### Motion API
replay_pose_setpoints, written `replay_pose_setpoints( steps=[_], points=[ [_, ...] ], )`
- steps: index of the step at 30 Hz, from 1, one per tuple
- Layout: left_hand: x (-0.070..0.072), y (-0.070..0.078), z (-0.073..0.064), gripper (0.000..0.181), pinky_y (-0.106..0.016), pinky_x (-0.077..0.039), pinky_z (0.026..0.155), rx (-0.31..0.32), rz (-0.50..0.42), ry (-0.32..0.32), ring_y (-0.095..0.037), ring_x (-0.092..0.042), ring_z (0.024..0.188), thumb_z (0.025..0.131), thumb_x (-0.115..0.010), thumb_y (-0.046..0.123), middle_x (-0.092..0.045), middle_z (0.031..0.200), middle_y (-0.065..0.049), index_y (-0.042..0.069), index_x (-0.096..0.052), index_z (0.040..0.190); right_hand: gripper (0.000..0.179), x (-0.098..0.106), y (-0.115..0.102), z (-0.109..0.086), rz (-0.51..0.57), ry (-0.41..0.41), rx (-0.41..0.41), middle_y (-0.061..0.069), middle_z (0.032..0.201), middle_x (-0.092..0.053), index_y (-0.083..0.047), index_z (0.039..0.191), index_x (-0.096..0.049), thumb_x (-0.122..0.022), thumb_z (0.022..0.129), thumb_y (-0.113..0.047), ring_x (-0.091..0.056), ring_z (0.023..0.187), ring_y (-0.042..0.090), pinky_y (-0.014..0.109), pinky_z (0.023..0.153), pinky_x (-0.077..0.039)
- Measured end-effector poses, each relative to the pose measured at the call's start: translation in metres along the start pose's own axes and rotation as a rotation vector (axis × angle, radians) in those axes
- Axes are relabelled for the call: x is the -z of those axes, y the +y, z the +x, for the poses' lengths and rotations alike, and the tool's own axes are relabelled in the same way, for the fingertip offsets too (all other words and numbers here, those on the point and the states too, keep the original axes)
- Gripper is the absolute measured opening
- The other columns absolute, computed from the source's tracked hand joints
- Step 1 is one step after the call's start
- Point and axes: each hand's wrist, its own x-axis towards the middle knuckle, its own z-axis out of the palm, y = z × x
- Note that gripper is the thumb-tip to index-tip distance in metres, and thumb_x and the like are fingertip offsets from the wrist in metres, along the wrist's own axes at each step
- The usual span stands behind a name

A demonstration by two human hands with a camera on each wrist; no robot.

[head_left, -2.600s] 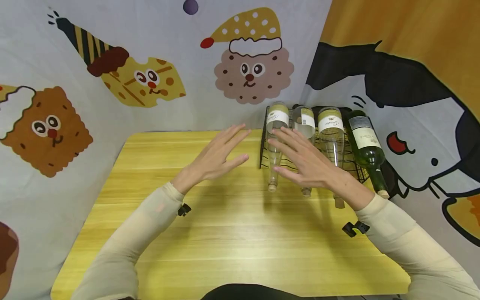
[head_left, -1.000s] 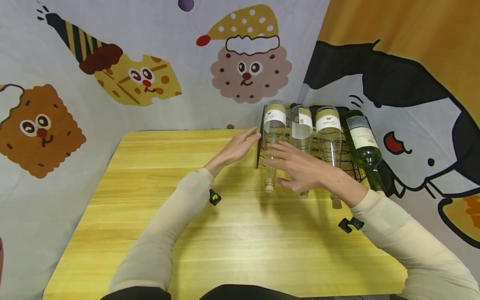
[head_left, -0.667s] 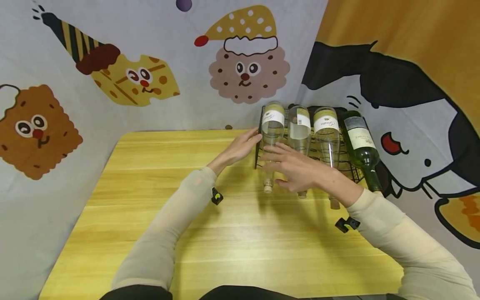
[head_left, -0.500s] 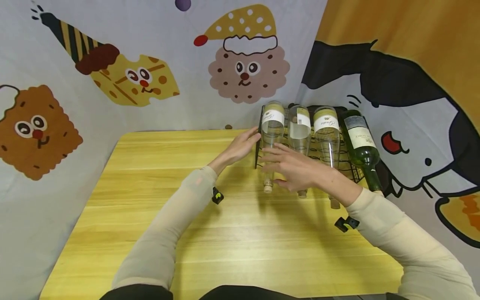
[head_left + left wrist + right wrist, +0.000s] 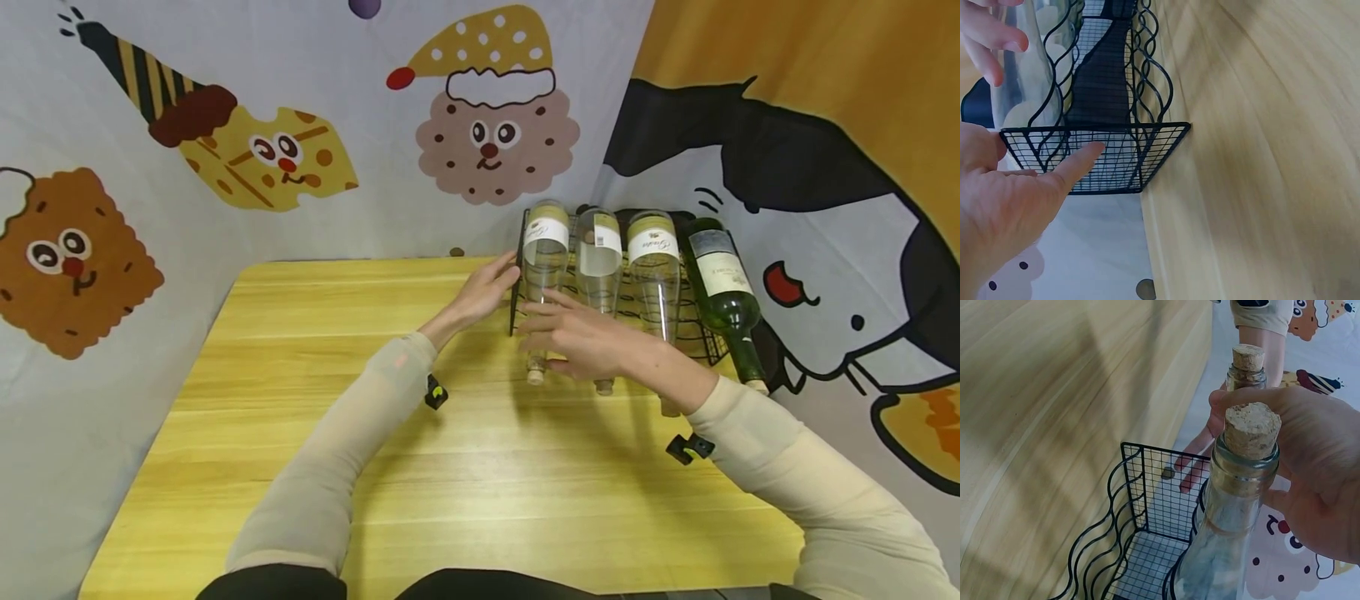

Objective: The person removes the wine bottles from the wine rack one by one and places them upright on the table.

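Observation:
A black wire rack (image 5: 1110, 165) at the table's back right bears bottles lying with their corked necks toward the person. Three are clear glass: a left one (image 5: 547, 257), a middle one (image 5: 598, 260) and a right one (image 5: 654, 268). A green wine bottle (image 5: 724, 283) lies rightmost. My left hand (image 5: 482, 293) is at the rack's left mesh end, fingers extended; contact is unclear. Over the left and middle bottles' necks hovers my right hand (image 5: 581, 337), fingers loosely bent and holding nothing. The right wrist view shows it beside a corked neck (image 5: 1235, 475).
The yellow wood-grain table (image 5: 450, 467) stretches in front and to the left of the rack. Cartoon-printed cloth (image 5: 315, 50) hangs right behind and along the sides. Several bottle necks jut past the rack's front edge.
My left hand has moved right and forward from over the table to the rack's left end. The right hand has dropped slightly toward the bottle necks. Rack and bottles stay put.

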Motion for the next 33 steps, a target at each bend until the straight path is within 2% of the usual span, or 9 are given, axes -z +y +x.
replay_pose_setpoints(
  steps=[4,12,24,33],
  points=[
    [-0.0009,-0.0007,-0.0007,0.063,-0.059,-0.061,0.120,-0.005,0.001,0.001,-0.042,-0.046,0.165,0.124,-0.040,0.039,-0.043,0.177,-0.021,0.019,-0.024,0.182,0.048,-0.0013,-0.0021,0.0010,-0.033,-0.009,-0.005,0.012,0.148,-0.077,-0.016,0.131,-0.084,-0.099,0.085,-0.012,-0.060,0.154,0.045,0.074,0.138,-0.032],
    [-0.0019,-0.0017,-0.0019,0.063,-0.060,-0.061,0.119,-0.005,-0.019,0.010,-0.042,-0.046,0.166,0.124,-0.041,0.039,-0.044,0.177,-0.021,0.020,-0.025,0.182,0.041,-0.0018,-0.0058,0.0008,-0.090,-0.030,-0.003,0.009,0.148,-0.077,-0.018,0.131,-0.083,-0.092,0.092,-0.014,-0.060,0.155,0.041,0.072,0.139,-0.031],
    [-0.0033,-0.0016,-0.0007,0.061,-0.059,-0.061,0.120,0.001,-0.045,0.011,-0.041,-0.043,0.168,0.125,-0.040,0.036,-0.040,0.180,-0.020,0.021,-0.026,0.182,0.050,-0.0035,-0.0095,-0.0009,-0.160,0.006,0.067,0.010,0.145,-0.079,-0.015,0.131,-0.081,-0.094,0.084,-0.003,-0.065,0.150,0.039,0.064,0.140,-0.034],
    [-0.0031,-0.0019,-0.0007,0.061,-0.057,-0.061,0.120,0.010,-0.040,0.010,-0.041,-0.043,0.168,0.125,-0.039,0.035,-0.040,0.181,-0.020,0.020,-0.025,0.182,0.056,-0.0040,-0.0094,-0.0015,-0.143,0.052,0.070,0.008,0.146,-0.078,-0.014,0.135,-0.080,-0.090,0.084,0.005,-0.067,0.149,0.036,0.061,0.140,-0.036]
  ],
)
